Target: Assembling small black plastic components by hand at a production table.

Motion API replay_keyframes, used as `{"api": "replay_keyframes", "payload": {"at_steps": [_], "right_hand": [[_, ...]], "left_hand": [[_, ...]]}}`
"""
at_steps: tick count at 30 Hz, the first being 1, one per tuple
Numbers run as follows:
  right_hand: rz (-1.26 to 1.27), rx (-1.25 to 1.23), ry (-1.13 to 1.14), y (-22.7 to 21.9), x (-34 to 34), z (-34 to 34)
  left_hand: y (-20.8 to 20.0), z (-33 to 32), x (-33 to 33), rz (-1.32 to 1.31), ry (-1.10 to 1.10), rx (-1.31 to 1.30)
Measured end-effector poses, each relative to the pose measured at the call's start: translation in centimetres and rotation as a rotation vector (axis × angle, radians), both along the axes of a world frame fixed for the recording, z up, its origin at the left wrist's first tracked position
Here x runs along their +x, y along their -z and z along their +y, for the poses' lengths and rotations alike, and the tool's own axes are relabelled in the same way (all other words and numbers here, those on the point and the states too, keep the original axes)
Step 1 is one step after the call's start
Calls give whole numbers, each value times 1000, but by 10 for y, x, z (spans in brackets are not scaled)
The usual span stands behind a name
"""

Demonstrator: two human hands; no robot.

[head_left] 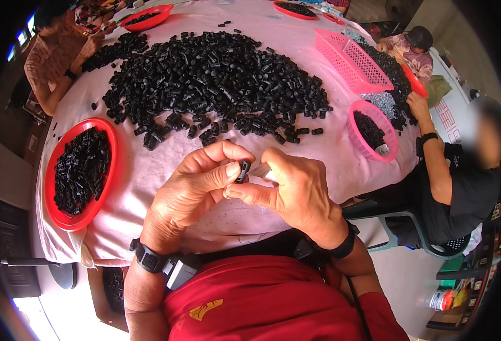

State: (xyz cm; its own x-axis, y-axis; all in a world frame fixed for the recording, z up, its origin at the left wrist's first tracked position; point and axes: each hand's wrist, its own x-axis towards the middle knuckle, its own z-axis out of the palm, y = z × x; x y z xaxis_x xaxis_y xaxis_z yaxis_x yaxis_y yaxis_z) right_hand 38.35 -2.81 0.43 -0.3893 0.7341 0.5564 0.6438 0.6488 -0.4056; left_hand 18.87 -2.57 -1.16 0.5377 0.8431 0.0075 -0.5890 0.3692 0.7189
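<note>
Near the front edge of the table, my left hand pinches a small black plastic part between thumb and fingertips. The part looks short and rounded, with a hollow or slot in its side. My right hand is close beside it, fingers curled and thumb pointing to the part's lower end. Something pale shows at the right fingers, too unclear to name. Beyond both hands spreads a large heap of similar black parts on a pale pink cloth.
A red basin of black parts stands at left. At right are a pink round basket and a pink rectangular basket. Red trays lie at the far side. Co-workers sit around the table; one person's arm reaches in from the right.
</note>
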Motion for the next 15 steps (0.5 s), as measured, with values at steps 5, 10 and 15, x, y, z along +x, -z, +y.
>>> {"api": "replay_keyframes", "payload": {"at_steps": [5, 10, 15], "right_hand": [[-11, 3, 2, 2, 1, 1], [-13, -13, -1, 1, 0, 1], [-25, 13, -31, 7, -2, 1]], "left_hand": [[4, 1, 1, -2, 4, 6], [0, -1, 2, 15, -6, -4], [5, 2, 2, -10, -8, -12]]}}
